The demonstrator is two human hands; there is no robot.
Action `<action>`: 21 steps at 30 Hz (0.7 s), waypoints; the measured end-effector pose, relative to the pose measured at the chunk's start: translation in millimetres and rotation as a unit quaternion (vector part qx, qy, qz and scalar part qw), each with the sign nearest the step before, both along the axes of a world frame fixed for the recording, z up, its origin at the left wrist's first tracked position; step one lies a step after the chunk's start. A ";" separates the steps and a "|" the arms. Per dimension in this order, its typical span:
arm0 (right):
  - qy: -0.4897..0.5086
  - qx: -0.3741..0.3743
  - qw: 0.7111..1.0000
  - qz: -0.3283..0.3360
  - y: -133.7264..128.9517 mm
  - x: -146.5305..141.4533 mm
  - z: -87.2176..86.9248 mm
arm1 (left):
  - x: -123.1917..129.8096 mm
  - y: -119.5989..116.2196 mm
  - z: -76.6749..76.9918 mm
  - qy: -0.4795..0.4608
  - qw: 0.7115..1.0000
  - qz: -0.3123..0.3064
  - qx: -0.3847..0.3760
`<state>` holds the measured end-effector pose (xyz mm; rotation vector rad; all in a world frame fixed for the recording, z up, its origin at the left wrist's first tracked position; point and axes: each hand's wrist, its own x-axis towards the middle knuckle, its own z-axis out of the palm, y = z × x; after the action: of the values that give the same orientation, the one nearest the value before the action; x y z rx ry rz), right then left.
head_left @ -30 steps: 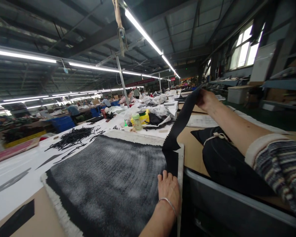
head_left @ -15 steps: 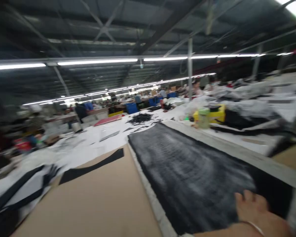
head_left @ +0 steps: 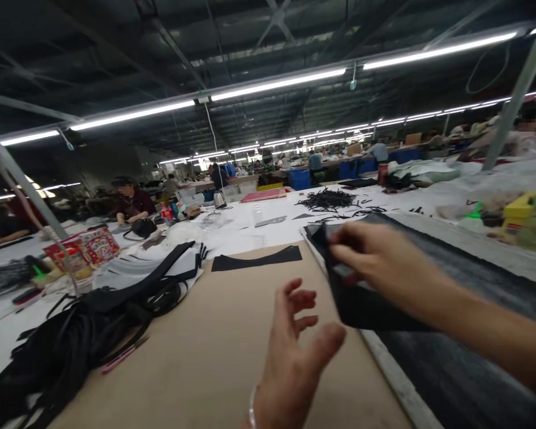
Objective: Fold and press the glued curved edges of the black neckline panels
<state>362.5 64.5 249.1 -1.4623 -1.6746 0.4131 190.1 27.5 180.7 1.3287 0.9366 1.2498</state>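
My right hand (head_left: pixel 375 253) pinches the near-left part of a thin black fabric piece (head_left: pixel 366 307), which hangs from the fingers over the edge of the tan board (head_left: pixel 196 351). Under it lies a larger dark grey-black sheet (head_left: pixel 464 280) on a pale grey slab. My left hand (head_left: pixel 295 351), with a bracelet at the wrist, hovers over the board with fingers spread and curved, holding nothing. Farther up the board rests a curved black cut piece (head_left: pixel 256 257), apart from both hands.
Black fabric strips (head_left: pixel 84 333) are heaped at the left beside a pink-handled tool (head_left: pixel 122 356). Black scraps (head_left: pixel 328 199) lie on the white table. A yellow box (head_left: pixel 518 211) stands at the right, red packages (head_left: pixel 98 243) at the left. A co-worker (head_left: pixel 131 202) sits farther back.
A hand lay on the dark sheet at lower right before. Now my right hand has lifted black fabric, and my left hand is over the board. The view has swung right.
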 end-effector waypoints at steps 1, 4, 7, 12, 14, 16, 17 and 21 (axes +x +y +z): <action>-0.012 -0.023 0.999 0.025 5.3 -35.1 -8.7 | -21.3 3.8 -6.1 -0.001 0.999 0.037 -0.016; -0.034 -0.059 0.993 0.091 22.5 -129.9 -44.2 | -85.8 13.3 -37.4 0.018 0.988 0.136 -0.072; -0.075 -0.113 0.982 0.131 30.9 -206.2 -85.4 | -153.3 19.1 -77.5 0.016 0.968 0.212 -0.135; -0.072 -0.146 0.964 0.212 24.8 -301.4 -141.4 | -254.4 17.1 -126.1 0.007 0.935 0.285 -0.209; -0.021 -0.126 0.956 0.264 22.5 -318.3 -153.1 | -283.7 13.2 -130.1 -0.011 0.922 0.301 -0.242; 0.034 -0.094 0.949 0.300 23.4 -315.5 -156.3 | -305.2 10.3 -125.3 -0.027 0.902 0.333 -0.273; 0.046 -0.083 0.948 0.304 24.9 -306.8 -155.1 | -313.2 9.8 -120.5 -0.031 0.891 0.354 -0.282; -0.030 -0.107 0.953 0.282 28.8 -244.0 -145.7 | -332.9 13.4 -99.6 -0.004 0.874 0.398 -0.278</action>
<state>118.5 93.4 103.4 -1.1259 -2.1432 0.8912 -142.8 40.8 81.2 0.4617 1.7821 1.4049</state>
